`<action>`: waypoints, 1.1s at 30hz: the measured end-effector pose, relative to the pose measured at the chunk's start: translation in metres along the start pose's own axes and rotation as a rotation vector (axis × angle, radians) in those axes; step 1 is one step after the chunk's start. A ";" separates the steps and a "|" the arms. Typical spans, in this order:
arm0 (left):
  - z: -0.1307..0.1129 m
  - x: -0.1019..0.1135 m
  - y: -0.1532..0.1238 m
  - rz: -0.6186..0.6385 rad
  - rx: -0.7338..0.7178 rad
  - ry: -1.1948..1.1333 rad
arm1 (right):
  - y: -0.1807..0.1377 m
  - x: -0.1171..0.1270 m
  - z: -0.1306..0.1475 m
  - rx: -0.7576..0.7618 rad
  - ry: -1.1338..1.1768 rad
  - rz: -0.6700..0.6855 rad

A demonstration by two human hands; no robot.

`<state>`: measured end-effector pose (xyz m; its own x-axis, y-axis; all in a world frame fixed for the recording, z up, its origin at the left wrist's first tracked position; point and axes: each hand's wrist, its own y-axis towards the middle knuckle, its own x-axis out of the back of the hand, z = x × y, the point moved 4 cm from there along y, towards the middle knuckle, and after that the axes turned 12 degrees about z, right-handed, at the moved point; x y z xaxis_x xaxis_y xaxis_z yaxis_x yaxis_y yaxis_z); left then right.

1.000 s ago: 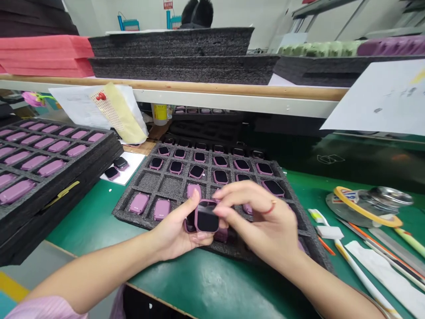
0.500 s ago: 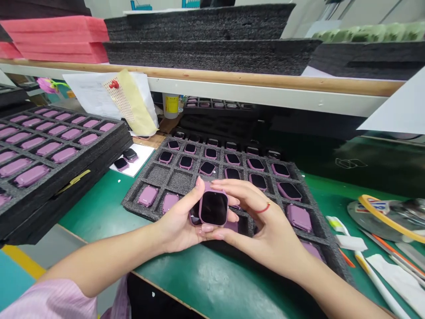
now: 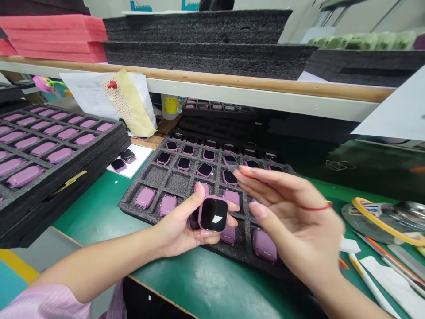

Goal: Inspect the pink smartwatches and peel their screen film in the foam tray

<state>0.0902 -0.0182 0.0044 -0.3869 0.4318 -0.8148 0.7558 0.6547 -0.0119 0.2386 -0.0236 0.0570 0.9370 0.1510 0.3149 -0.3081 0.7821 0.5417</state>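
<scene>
A black foam tray (image 3: 99,153) at left carries purple watch bodies (image 3: 59,155). The left hand (image 3: 177,230) grasps a purple smartwatch (image 3: 213,213), screen up, over the middle foam tray's (image 3: 131,209) near edge. The right hand (image 3: 300,217) hovers, thumb parted from the other fingers; I cannot tell whether they hold anything. Rightmost, a white-handled tool (image 3: 375,285) lies on the desk (image 3: 212,279).

Shelf (image 3: 232,90): red foam (image 3: 53,37) sat at the left end, black foam slabs (image 3: 199,57) along the middle, pale green pieces (image 3: 368,41) toward the right end. White paper (image 3: 83,95) and a yellow sheet (image 3: 133,108) overlapped its front edge, left portion. Toward the green surface's (image 3: 212,283) right edge: metal-topped vessel (image 3: 413,212), yellow ring (image 3: 381,225), white tissue (image 3: 381,272).
</scene>
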 end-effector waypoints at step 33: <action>-0.001 -0.003 -0.001 -0.065 -0.101 0.320 | -0.008 -0.028 0.004 0.126 -0.433 0.301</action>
<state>0.0895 -0.0196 0.0073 -0.5911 0.5493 -0.5906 0.6741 0.7385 0.0121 0.2142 -0.0365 0.0475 0.6588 0.0736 0.7487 -0.5951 0.6598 0.4588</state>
